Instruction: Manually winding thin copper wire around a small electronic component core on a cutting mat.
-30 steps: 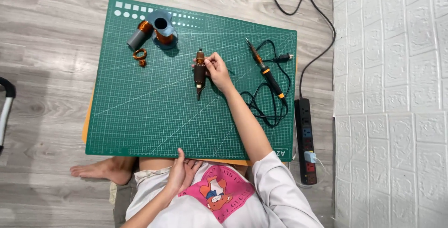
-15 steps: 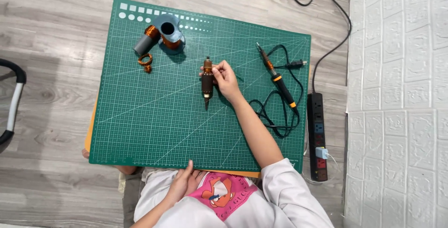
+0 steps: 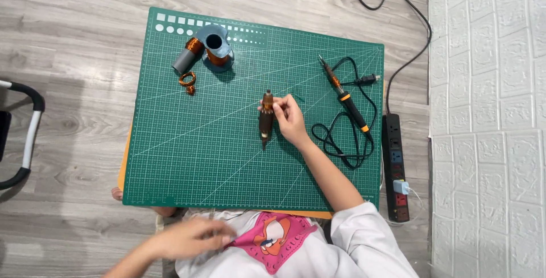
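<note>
Right hand (image 3: 291, 120) pinches the brown pen-shaped tool (image 3: 265, 117) mid-cutting mat (image 3: 187, 158), steadying it flat, while left hand (image 3: 187, 237) rests loosely curled below the mat.

Single head cam, looked almost straight down from well above. Green cutting mat (image 3: 227, 158) filled the centre of frame, wood floor (image 3: 62, 44) showed left and top, white brick-pattern wall (image 3: 489, 113) ran down the right edge. Wearer's shirt (image 3: 296, 255) sat at the bottom edge. No second view, so no overlap.
</note>
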